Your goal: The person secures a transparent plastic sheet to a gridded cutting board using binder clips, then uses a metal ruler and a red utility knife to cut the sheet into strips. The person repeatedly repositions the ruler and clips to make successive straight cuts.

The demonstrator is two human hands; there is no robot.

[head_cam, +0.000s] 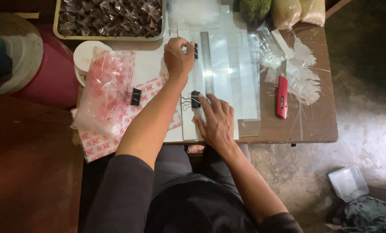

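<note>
My left hand (178, 56) is closed around a black binder clip (195, 50) at the far end of a stack of clear plastic sheets (234, 77). My right hand (216, 123) lies flat on the near end of the sheets, fingers spread, its fingertips beside a second black binder clip (194, 99). A steel ruler (207, 62) lies along the sheets between the two clips. A red utility knife (282, 96) rests on the table to the right of the sheets.
A metal tray (111, 38) of wrapped dark pieces stands at the back. A clipped bundle of red-printed bags (104, 90) lies at the left. Bags of grain (297, 12) sit at the back right. A clear plastic tub (348, 183) is on the floor.
</note>
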